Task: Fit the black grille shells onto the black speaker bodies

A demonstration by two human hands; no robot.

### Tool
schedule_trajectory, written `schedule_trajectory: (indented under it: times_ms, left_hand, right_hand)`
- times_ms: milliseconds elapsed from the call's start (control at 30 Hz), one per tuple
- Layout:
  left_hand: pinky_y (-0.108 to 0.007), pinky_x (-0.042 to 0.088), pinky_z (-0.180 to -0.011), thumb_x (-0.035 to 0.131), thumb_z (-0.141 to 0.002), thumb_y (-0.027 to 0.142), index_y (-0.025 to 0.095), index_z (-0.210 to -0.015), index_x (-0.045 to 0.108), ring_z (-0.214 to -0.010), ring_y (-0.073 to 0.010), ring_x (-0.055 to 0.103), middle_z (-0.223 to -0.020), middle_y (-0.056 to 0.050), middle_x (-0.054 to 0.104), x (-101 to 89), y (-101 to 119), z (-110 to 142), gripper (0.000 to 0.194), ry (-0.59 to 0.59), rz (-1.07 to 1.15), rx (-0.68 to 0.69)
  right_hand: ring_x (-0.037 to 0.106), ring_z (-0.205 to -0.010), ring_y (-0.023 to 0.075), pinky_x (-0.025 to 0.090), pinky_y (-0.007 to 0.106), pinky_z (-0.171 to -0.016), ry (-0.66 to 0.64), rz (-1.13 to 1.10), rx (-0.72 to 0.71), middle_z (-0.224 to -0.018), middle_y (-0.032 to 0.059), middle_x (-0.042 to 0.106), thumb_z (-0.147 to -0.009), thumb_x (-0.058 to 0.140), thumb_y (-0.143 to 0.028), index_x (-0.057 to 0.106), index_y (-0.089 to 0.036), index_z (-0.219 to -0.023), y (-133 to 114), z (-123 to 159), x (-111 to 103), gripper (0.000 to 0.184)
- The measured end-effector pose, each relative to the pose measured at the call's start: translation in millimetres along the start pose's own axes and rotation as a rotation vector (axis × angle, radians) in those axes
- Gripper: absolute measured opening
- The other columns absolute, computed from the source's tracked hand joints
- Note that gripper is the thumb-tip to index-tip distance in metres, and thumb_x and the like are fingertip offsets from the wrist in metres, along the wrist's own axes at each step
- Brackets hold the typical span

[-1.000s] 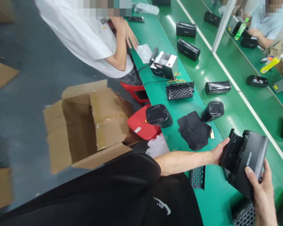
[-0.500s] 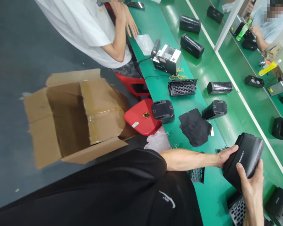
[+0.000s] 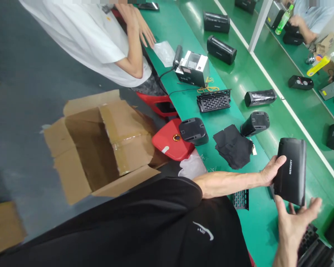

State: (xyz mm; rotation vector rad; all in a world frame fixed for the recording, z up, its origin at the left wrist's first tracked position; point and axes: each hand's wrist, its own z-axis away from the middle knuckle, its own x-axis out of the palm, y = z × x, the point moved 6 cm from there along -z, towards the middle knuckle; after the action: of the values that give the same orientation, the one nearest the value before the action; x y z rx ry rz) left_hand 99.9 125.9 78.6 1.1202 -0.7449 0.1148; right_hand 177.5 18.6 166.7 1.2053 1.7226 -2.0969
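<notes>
Green surface (image 3: 257,226) lay under the blk MERKURY spkr (image 3: 292,174), held up over it; L hand (image 3: 268,173) gripped one long side, prob. to steady it, R hand (image 3: 291,224) splayed loose at lower end.

Green workbenches (image 3: 219,120), many black speaker housings (image 3: 295,178) and a seated co-worker (image 3: 100,48) show an assembly workshop.

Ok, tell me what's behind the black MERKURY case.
Green surface shows beyond the black case, and a dark sliver peeks out at lower left. Fingertips of the left hand, thumb aside, and anything directly behind are covered.
</notes>
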Motion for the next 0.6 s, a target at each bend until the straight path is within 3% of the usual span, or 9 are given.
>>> schedule_trajectory:
  times_ms: [100,167,267,367,433,533,600]
  left_hand:
    - [-0.046,0.057,-0.099,0.074,-0.082,0.074,0.028,-0.138,0.049,-0.11,-0.0266,0.066,-0.123,-0.011,0.067,-5.2,-12.4,4.8,0.077,0.251,0.414,-0.039]
    - [-0.047,0.056,-0.098,0.084,-0.073,0.074,0.029,-0.137,0.05,-0.106,-0.0253,0.065,-0.12,-0.009,0.068,-2.8,-12.9,9.8,0.086,0.237,0.488,-0.045]
    - [-0.05,0.056,-0.095,0.087,-0.065,0.078,0.027,-0.144,0.05,-0.11,-0.0285,0.066,-0.127,-0.013,0.066,-12.8,7.2,11.2,0.102,0.089,0.405,-0.087]
    - [-0.055,0.05,-0.109,0.096,-0.058,0.067,0.032,-0.156,0.047,-0.134,-0.0346,0.059,-0.153,-0.016,0.055,-40.3,58.6,0.2,0.115,-0.06,0.156,0.026]
    - [-0.051,0.039,-0.123,0.104,-0.05,0.051,0.031,-0.16,0.048,-0.146,-0.0357,0.051,-0.161,-0.014,0.051,-45.9,92.7,-7.1,0.125,-0.266,-0.046,0.108]
    - [-0.045,0.039,-0.124,0.101,-0.057,0.044,0.027,-0.155,0.058,-0.147,-0.0359,0.052,-0.155,-0.01,0.059,-35.9,114.1,-5.9,0.109,-0.575,-0.214,0.111]
    - [-0.045,0.044,-0.12,0.097,-0.063,0.046,0.027,-0.15,0.064,-0.14,-0.0359,0.058,-0.15,-0.009,0.063,-31.3,112.9,-2.5,0.095,-0.597,-0.227,0.113]
  right_hand:
    - [0.046,-0.147,0.0413,0.048,0.059,-0.118,0.254,-0.036,-0.059,-0.165,0.0273,0.03,-0.062,0.093,-0.072,0.027,-0.018,-0.161,0.7,15.8,14.0,0.131]
    - [0.047,-0.144,0.042,0.04,0.062,-0.123,0.387,-0.064,-0.11,-0.157,0.0259,0.041,-0.062,0.093,-0.07,0.043,-0.017,-0.151,3.1,15.9,11.7,0.116]
    - [0.05,-0.14,0.0428,0.041,0.066,-0.12,0.38,-0.192,-0.103,-0.153,0.0223,0.047,-0.062,0.097,-0.062,0.048,-0.017,-0.149,14.6,14.1,-7.9,0.11]
    - [0.05,-0.138,0.0425,0.039,0.067,-0.119,0.28,-0.259,0.0,-0.152,0.0196,0.047,-0.062,0.098,-0.059,0.045,-0.019,-0.155,26.4,25.0,-34.6,0.114]
    - [0.05,-0.136,0.0423,0.037,0.067,-0.12,0.214,-0.255,0.059,-0.151,0.0182,0.048,-0.061,0.098,-0.06,0.046,-0.02,-0.157,29.9,35.8,-46.9,0.116]
    - [0.052,-0.133,0.0423,0.036,0.068,-0.118,0.155,-0.216,0.109,-0.15,0.0161,0.049,-0.062,0.096,-0.063,0.047,-0.023,-0.158,34.0,45.7,-56.4,0.114]
    - [0.052,-0.133,0.0428,0.039,0.067,-0.116,0.132,-0.178,0.093,-0.149,0.0149,0.05,-0.068,0.091,-0.065,0.046,-0.025,-0.158,38.1,45.0,-62.0,0.109]
